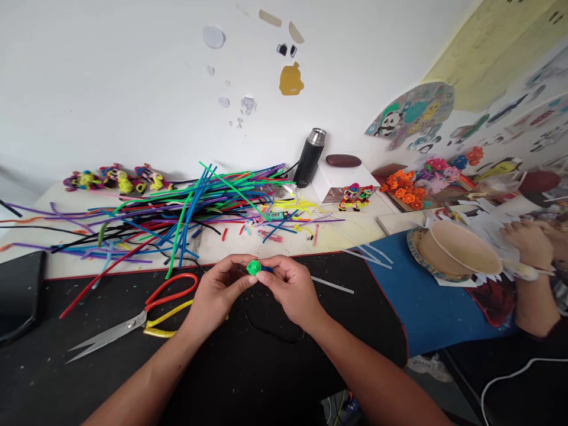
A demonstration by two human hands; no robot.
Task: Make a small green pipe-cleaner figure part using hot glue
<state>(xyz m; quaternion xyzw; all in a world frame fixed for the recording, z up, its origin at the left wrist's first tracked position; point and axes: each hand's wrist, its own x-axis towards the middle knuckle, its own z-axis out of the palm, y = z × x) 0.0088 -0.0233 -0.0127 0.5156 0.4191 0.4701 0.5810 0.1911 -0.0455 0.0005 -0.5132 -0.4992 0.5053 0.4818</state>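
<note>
Above the black mat, my left hand and my right hand meet fingertip to fingertip. Pinched between them is a small green pipe-cleaner coil, with a bit of blue showing beside the right fingers. Both hands are closed on this piece; its underside is hidden. Scissors with one red and one yellow handle lie beside my left forearm, blades apart. Beyond my hands a large pile of coloured pipe cleaners spreads along the white table. A thin black strand curves on the mat below my hands.
At the back stand a black thermos and a white box with small pipe-cleaner figures before it. More figures lie back left. On the right, another person's hands are near a beige bowl by a blue mat.
</note>
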